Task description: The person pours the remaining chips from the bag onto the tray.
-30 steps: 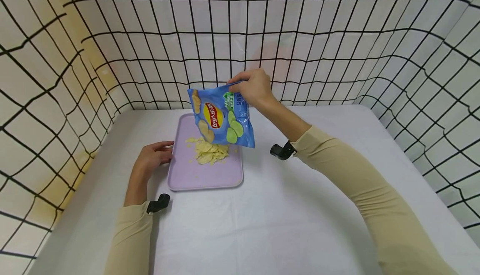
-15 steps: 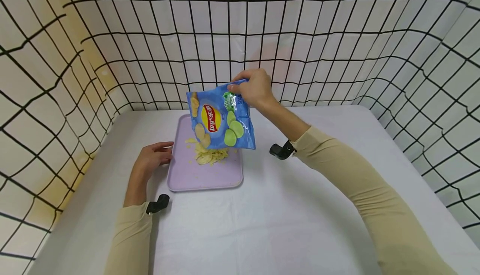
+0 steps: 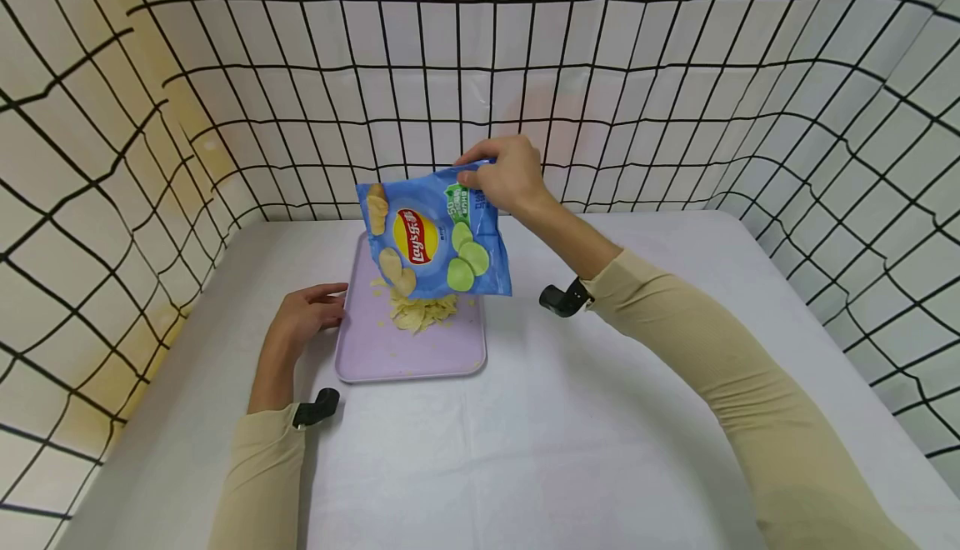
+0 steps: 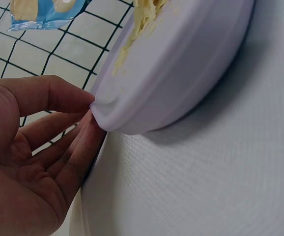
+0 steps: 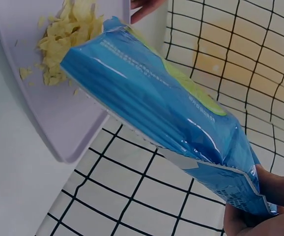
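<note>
A blue Lay's potato chip bag (image 3: 442, 279) hangs tilted above the far part of a lilac tray (image 3: 412, 362). My right hand (image 3: 512, 173) pinches its upper right corner between thumb and fingers. Below the bag, a heap of pale yellow potato chips (image 3: 422, 317) lies on the tray with crumbs around it; the bag hides the heap's far side. At the tray's left edge is my left hand (image 3: 302, 318). In the left wrist view, its thumb lies on the rim and the other fingers (image 4: 85, 140) sit against the underside, gripping the tray.
Black wire mesh (image 3: 592, 67) encloses the table at the back and both sides, with white sheeting behind it. A white cloth (image 3: 570, 450) covers the tabletop. Each wrist wears a small black camera (image 3: 564, 300).
The bag's left side has swung a little to the left, covering more of the tray's far left part. Both hands keep nearly the same places, and the tray has not moved.
</note>
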### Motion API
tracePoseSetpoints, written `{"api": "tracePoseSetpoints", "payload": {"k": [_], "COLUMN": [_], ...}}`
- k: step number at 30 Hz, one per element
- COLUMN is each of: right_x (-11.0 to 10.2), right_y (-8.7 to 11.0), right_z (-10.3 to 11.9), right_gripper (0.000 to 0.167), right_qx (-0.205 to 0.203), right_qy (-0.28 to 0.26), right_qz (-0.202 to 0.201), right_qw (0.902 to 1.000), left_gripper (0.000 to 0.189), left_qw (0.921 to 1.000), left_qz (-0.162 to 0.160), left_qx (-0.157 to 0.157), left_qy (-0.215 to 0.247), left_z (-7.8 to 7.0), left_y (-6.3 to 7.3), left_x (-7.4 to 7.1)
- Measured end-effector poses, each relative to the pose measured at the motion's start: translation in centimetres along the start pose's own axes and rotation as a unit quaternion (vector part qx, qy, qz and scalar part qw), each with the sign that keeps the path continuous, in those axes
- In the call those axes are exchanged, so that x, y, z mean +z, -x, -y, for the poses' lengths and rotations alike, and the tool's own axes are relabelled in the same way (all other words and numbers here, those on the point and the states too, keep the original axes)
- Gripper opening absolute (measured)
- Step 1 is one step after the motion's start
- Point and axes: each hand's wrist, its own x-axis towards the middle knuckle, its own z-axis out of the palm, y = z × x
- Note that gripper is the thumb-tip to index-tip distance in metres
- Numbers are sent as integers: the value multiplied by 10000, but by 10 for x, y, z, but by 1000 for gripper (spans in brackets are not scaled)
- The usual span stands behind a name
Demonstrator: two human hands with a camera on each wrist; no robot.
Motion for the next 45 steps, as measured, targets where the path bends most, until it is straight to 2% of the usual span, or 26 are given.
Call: {"api": "tracePoseSetpoints", "payload": {"k": [8, 20, 27, 34, 39, 45], "right_x": [1, -5, -5, -4, -5, -4], "right_y": [1, 1, 0, 2, 1, 1], "right_z": [1, 5, 7, 1, -3, -6], "right_gripper": [16, 18, 18, 20, 20, 21], "right_qx": [-124, -1, -181, -97, -146, 12], "right_qy": [-152, -195, -358, -74, -106, -34], "right_qz": [-79, 46, -142, -144, -240, -356], "right_qw": [9998, 9998, 9991, 9998, 9995, 9994], "left_gripper": [55, 54, 54, 55, 55, 55], "left_qw": [10000, 10000, 10000, 10000, 10000, 10000], "left_qz": [28, 37, 3, 36, -27, -1], "left_qx": [12, -4, 10, 25, 24, 65], "left_qy": [29, -34, 3, 18, -45, 3], "left_z": [1, 0, 0, -1, -1, 0], "left_y": [0, 0, 0, 1, 0, 0], "left_x": [0, -1, -1, 0, -1, 0]}}
